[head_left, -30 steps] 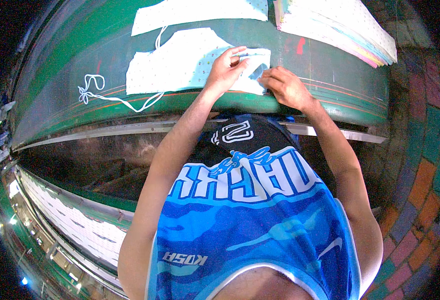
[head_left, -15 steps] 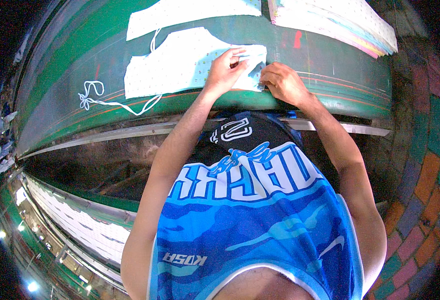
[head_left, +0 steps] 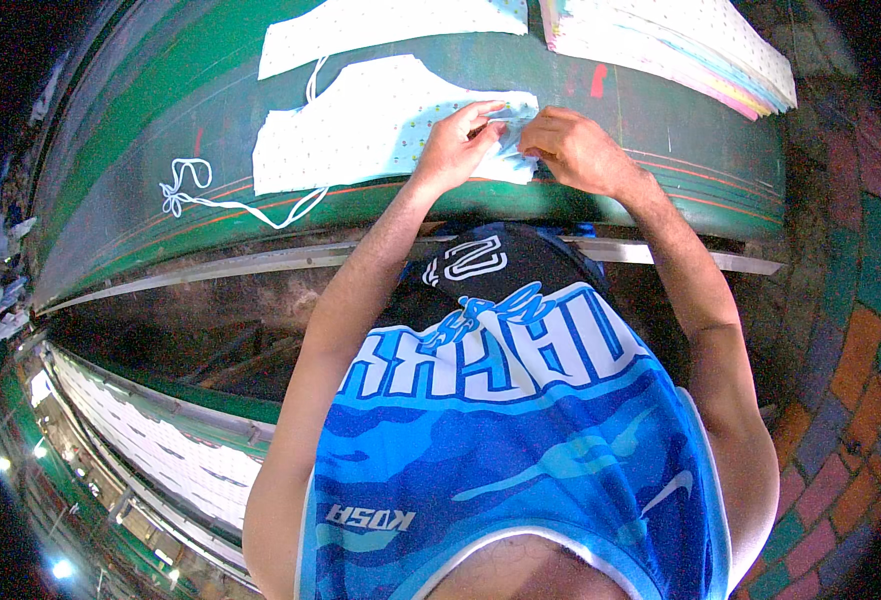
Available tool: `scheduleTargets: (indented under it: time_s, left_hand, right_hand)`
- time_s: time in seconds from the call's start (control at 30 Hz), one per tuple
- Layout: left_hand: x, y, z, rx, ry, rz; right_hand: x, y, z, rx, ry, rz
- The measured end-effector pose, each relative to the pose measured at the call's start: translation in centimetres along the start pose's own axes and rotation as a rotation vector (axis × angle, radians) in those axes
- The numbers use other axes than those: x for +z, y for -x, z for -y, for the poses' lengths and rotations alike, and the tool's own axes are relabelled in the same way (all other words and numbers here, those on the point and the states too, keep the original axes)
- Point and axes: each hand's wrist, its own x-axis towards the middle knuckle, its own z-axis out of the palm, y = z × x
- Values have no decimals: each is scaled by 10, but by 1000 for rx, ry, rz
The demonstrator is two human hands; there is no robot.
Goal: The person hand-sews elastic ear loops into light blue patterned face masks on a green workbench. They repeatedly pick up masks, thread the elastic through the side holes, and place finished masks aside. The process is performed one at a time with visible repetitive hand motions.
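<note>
A pale cut fabric piece with a small dotted print [head_left: 345, 125] lies on the green tabletop in front of me. My left hand [head_left: 452, 150] is over its right part, thumb and fingers bent together in a pinch on the cloth. At the piece's right edge, my right hand [head_left: 575, 150] is closed with fingertips pinched at the cloth, which is creased and slightly raised between the hands. A thin white cord [head_left: 245, 208] comes out from under the fabric's near edge and ends in tangled loops at the left. More cord shows at the far edge.
Another pale fabric piece [head_left: 390, 32] lies farther back. A thick stack of cut fabric sheets [head_left: 675, 50] is at the far right. The green table [head_left: 700, 155] has a metal rail [head_left: 680, 256] along its near side. Coloured paving [head_left: 850, 355] covers the floor at right.
My right hand has moved up along the fabric's right edge, away from the near corner. My left hand stays nearly in place on the cloth.
</note>
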Motion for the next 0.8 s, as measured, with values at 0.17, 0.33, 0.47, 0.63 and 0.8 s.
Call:
scheduleTargets:
  time_s: [0.17, 0.33, 0.47, 0.63, 0.8]
  left_hand:
    - [-6, 5, -7, 2, 146, 76]
    - [-3, 8, -24, -35, -1, 13]
    - [-3, 7, -17, -38, 108, -26]
    - [-10, 4, -26, -65, -42, -1]
    - [-7, 4, -25, -86, -85, 10]
  right_hand:
    - [5, -13, 7, -27, 246, -140]
    - [20, -17, 3, -29, 310, -184]
    - [25, 6, 11, 31, 148, -254]
    - [42, 40, 14, 100, 22, -175]
    - [55, 39, 8, 171, 10, -231]
